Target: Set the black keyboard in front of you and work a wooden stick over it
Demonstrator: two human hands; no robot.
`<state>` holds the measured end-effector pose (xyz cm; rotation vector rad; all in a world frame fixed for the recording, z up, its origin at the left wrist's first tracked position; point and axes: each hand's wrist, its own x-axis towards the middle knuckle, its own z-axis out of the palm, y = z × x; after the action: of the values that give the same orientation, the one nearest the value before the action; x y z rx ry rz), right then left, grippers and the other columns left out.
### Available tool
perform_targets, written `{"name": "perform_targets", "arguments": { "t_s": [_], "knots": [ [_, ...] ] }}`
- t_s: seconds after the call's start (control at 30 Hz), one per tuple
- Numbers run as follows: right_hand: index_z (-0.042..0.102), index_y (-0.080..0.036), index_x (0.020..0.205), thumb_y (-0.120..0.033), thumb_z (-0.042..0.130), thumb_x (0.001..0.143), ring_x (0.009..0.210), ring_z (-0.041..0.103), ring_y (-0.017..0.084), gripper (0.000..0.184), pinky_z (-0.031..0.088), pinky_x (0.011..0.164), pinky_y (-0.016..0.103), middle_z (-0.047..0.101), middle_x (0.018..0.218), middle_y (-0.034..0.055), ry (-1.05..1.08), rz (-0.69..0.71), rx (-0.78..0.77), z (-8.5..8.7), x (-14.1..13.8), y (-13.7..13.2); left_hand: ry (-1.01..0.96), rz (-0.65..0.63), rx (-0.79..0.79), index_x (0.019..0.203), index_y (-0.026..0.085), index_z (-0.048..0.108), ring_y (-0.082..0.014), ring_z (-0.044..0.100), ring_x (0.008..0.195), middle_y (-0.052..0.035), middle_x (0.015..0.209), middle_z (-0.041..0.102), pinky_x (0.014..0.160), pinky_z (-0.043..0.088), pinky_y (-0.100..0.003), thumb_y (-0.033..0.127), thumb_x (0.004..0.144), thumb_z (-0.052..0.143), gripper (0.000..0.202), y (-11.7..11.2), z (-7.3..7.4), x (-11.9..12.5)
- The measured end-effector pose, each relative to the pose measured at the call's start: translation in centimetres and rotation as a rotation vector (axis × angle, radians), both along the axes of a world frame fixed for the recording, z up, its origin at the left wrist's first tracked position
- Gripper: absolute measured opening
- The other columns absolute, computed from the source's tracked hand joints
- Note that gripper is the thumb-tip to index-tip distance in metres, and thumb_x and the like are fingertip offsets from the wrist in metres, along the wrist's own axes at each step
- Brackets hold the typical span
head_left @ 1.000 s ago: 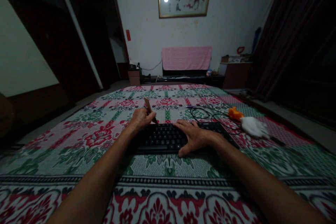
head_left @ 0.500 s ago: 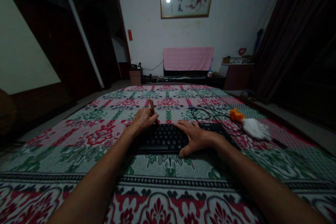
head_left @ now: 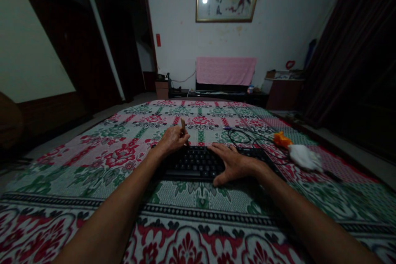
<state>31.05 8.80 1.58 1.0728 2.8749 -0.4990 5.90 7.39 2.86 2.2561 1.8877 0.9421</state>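
Observation:
A black keyboard [head_left: 198, 161] lies on a floral bedspread [head_left: 102, 161] in front of me. My left hand [head_left: 172, 140] is closed around a thin brown stick-like tool [head_left: 183, 125], whose lower end meets the keyboard's far left edge. My right hand [head_left: 232, 163] lies flat on the keys at the keyboard's right half, fingers spread. The keyboard's black cable [head_left: 244, 135] coils on the cover behind my right hand.
An orange cloth [head_left: 282, 139] and a white cloth [head_left: 303, 157] lie to the right of the keyboard. Beyond the bed stand a low unit draped with a pink towel [head_left: 226, 71], a cabinet [head_left: 282, 87] and a dark wardrobe [head_left: 102, 41]. A framed picture [head_left: 228, 0] hangs on the wall.
My left hand has tilted the brown tool more upright at the keyboard's far edge. My right hand stays flat on the keys. The view has shifted slightly.

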Motion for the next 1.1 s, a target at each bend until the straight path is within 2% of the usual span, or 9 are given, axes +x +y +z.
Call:
{"name": "perform_targets", "arguments": {
  "t_s": [0.17,0.3,0.4,0.5,0.67,0.87,1.1],
  "knots": [
    [0.014,-0.022,0.144,-0.07,0.066,0.048,0.137,0.005,0.034,0.119,-0.001,0.109,0.055,0.011,0.15,0.0136,-0.02,0.005,0.002,0.1,0.0,0.0,-0.008,0.05,0.045,0.076,0.017,0.066,-0.0172,0.06,0.069,-0.0056,0.072,0.066,0.067,0.043,-0.026,0.033,0.076,0.048,0.024,0.2,-0.1,-0.2],
    [0.013,-0.022,0.144,-0.07,0.065,0.049,0.137,0.004,0.034,0.119,-0.002,0.109,0.055,0.01,0.15,0.0135,-0.021,0.006,-0.005,0.1,0.1,0.0,-0.114,-0.056,0.01,0.077,0.017,0.064,-0.015,0.059,0.065,-0.0034,0.07,0.066,0.063,0.043,-0.025,0.033,0.077,0.048,0.023,-0.2,0.4,0.8],
    [0.013,-0.021,0.144,-0.07,0.065,0.048,0.137,0.004,0.034,0.12,-0.003,0.109,0.054,0.01,0.15,0.014,-0.013,0.006,-0.002,0.0,0.0,0.0,-0.034,-0.083,-0.013,0.078,0.017,0.064,-0.0153,0.058,0.065,-0.0029,0.069,0.064,0.063,0.043,-0.025,0.03,0.075,0.05,0.019,-0.4,0.4,1.2],
    [0.012,-0.02,0.144,-0.071,0.066,0.047,0.137,0.005,0.034,0.122,-0.003,0.108,0.055,0.01,0.15,0.0145,-0.018,0.001,0.0,0.0,0.0,0.0,0.075,-0.058,-0.015,0.081,0.018,0.064,-0.0169,0.059,0.071,-0.0037,0.073,0.065,0.068,0.043,-0.027,0.028,0.074,0.051,0.018,-0.4,0.4,0.7],
    [0.014,-0.021,0.144,-0.069,0.066,0.048,0.136,0.005,0.035,0.12,-0.003,0.108,0.055,0.011,0.15,0.0137,-0.001,0.002,-0.003,0.0,0.0,0.0,0.132,-0.022,-0.001,0.084,0.018,0.065,-0.0184,0.059,0.077,-0.005,0.077,0.065,0.07,0.043,-0.027,0.03,0.076,0.048,0.022,-0.4,0.7,0.1],
    [0.015,-0.02,0.144,-0.069,0.066,0.048,0.136,0.004,0.035,0.12,-0.003,0.109,0.055,0.011,0.15,0.0136,-0.003,0.003,-0.012,0.1,0.1,0.0,0.161,-0.108,-0.003,0.084,0.018,0.064,-0.0186,0.059,0.072,-0.0057,0.076,0.064,0.066,0.043,-0.028,0.03,0.077,0.047,0.022,-0.3,0.6,0.5],
    [0.013,-0.022,0.144,-0.071,0.065,0.049,0.137,0.003,0.033,0.119,-0.004,0.108,0.056,0.01,0.15,0.0143,-0.022,0.008,-0.01,0.3,0.0,-0.1,0.223,-0.003,0.08,0.09,0.015,0.062,-0.021,0.059,0.081,-0.0101,0.085,0.063,0.073,0.044,-0.031,0.03,0.08,0.045,0.025,0.0,0.0,-0.1]
  ]
}}
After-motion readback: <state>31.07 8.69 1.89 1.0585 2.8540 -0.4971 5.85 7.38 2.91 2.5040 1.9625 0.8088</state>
